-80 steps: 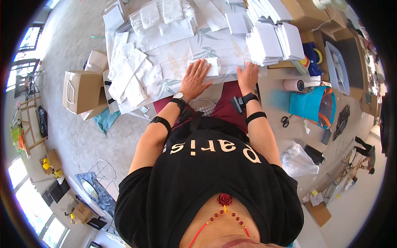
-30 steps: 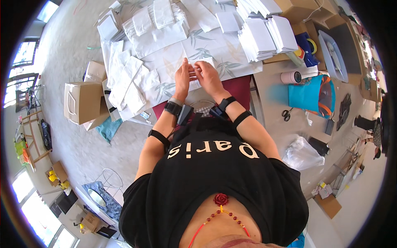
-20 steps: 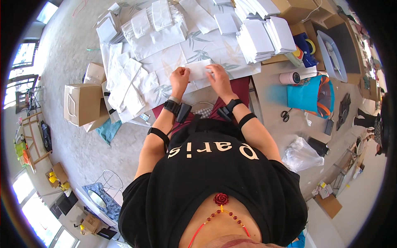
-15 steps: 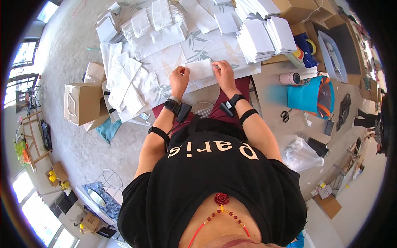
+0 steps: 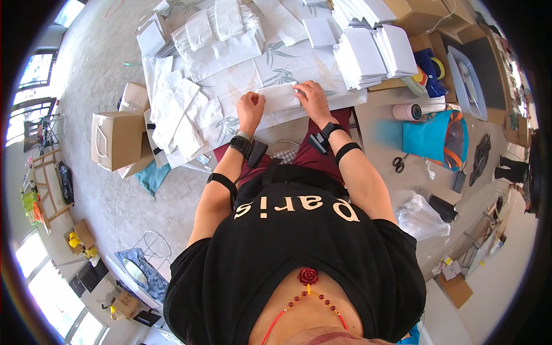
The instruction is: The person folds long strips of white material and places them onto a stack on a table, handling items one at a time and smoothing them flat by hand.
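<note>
**A:** From the head camera, what are the hands doing?

**B:** Both are working on a folded white paper piece [image 5: 280,96] lying on the leaf-printed sheet [image 5: 276,69] in front of the person. The left hand [image 5: 250,109] is curling closed and pinching the piece's left end. The right hand [image 5: 312,99] is lying flatter, fingers spread narrowly, pressing down on its right end.

**A:** So the piece is sitting between them?

**B:** Yes, it is spanning the gap from one hand to the other, touching both.

**A:** What is lying around the hands?

**B:** Beyond the right hand, stacks of white folded paper [image 5: 368,52] are standing close together. Beyond the left hand, loose white paper bags [image 5: 215,26] are overlapping in a heap, and more crumpled white sheets [image 5: 175,115] are hanging off to the left of the left hand.

**A:** Anything further out to the right?

**B:** A roll of tape [image 5: 407,111] is lying to the right of the right hand, with a teal bag [image 5: 428,137] just past it and scissors [image 5: 399,163] nearer the person's right elbow. A clear plastic bag [image 5: 422,217] is lying well below those.

**A:** And to the left?

**B:** An open cardboard box [image 5: 117,140] is sitting on the floor, well apart from the left hand.

**A:** Is anything on the wrists?

**B:** Dark bands are wrapping both wrists and forearms; I cannot tell what the small devices on them are.
</note>
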{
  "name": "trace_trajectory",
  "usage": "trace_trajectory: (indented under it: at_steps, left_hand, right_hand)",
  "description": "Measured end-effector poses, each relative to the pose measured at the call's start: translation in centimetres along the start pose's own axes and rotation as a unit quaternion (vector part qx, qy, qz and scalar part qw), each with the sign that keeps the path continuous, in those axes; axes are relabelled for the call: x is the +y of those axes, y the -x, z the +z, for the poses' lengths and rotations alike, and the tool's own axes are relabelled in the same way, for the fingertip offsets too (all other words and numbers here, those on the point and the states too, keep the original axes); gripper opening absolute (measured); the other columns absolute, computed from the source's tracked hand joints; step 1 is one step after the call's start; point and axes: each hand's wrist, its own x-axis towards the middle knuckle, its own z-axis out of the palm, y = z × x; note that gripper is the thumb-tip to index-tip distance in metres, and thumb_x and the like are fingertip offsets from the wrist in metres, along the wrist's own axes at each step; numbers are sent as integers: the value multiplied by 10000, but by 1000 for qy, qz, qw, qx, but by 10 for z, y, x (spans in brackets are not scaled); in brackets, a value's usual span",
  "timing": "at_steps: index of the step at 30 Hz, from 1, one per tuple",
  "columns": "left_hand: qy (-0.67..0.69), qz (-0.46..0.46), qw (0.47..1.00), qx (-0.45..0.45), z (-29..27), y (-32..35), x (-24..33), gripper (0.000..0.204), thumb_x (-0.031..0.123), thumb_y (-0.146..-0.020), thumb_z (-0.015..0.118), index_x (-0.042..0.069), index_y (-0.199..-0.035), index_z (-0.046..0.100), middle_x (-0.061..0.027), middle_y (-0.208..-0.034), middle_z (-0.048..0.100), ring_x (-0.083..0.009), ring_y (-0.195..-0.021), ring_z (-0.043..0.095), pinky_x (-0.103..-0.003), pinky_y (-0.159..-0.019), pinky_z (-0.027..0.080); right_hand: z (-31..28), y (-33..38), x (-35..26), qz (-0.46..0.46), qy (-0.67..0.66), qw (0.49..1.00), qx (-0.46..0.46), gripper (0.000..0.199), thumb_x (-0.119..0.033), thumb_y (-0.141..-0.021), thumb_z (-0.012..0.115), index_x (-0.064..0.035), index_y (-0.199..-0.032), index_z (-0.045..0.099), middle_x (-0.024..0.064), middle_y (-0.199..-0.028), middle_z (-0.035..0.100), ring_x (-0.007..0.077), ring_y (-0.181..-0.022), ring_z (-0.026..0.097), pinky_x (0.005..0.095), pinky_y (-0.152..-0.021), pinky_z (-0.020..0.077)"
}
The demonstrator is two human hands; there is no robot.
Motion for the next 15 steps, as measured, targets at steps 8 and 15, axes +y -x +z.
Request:
trace_trajectory:
  at_steps: [8,15]
  left_hand:
    - [10,24,1000,18,0,0,-19,277,179,-821,779,4,-967,621,-131,-742,647,-299,-702,650,-424,-681,514]
    - [-62,11,998,7,-23,-6,-11,420,215,-801,812,18,-1094,584,-127,-810,622,-302,-778,633,-440,-706,497]
  right_hand:
    - [-12,2,9,-39,42,996,-73,385,-223,-870,757,-188,-1250,708,72,-1161,592,288,-1084,574,437,-984,464]
    - [-23,-5,11,-21,43,993,-111,697,-319,-836,807,-183,-1462,531,146,-1265,559,330,-1174,570,446,-1013,466]
